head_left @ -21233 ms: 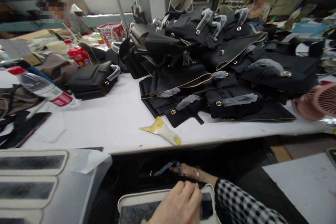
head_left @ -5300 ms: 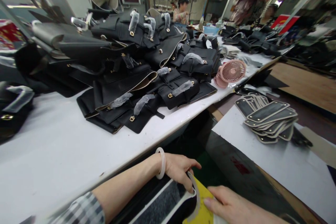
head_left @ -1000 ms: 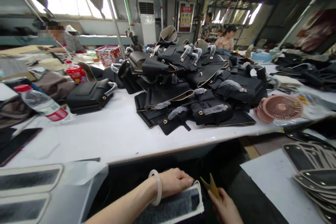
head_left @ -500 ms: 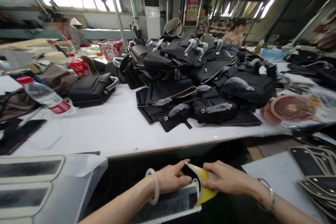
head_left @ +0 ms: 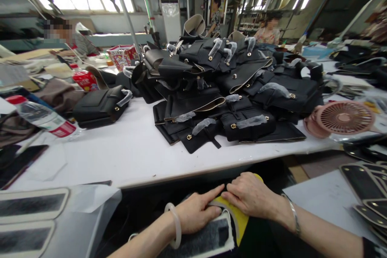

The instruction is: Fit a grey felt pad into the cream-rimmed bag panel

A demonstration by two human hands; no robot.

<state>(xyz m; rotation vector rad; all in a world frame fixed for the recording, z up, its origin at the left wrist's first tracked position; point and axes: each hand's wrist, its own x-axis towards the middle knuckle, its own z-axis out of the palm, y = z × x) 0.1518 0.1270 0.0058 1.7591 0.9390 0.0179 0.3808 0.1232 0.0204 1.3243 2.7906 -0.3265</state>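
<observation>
A dark panel with a pale border [head_left: 211, 234] lies low in front of me, below the table's front edge. Its far end is rounded. My left hand [head_left: 196, 211], with a pale bangle at the wrist, rests on this panel; its index finger and thumb are stretched out. A bent yellow sheet [head_left: 240, 219] with a greyish edge curves round the panel's right end. My right hand [head_left: 250, 195], wearing a silver bracelet, has its fingers curled over the top of the yellow sheet. The panel's underside is hidden.
Black bags [head_left: 193, 100] with plastic-wrapped handles are heaped on the white table [head_left: 121, 153]. A pink fan [head_left: 344, 117] stands right, a water bottle [head_left: 45, 117] left. More bordered panels [head_left: 27, 205] lie lower left, black pieces [head_left: 363, 185] at right. Several people work farther back.
My right hand has moved up and turned over, its fingers now closed on the upper part of the yellow sheet. The sheet has bent down round the panel's end. My left hand stays nearly in place.
</observation>
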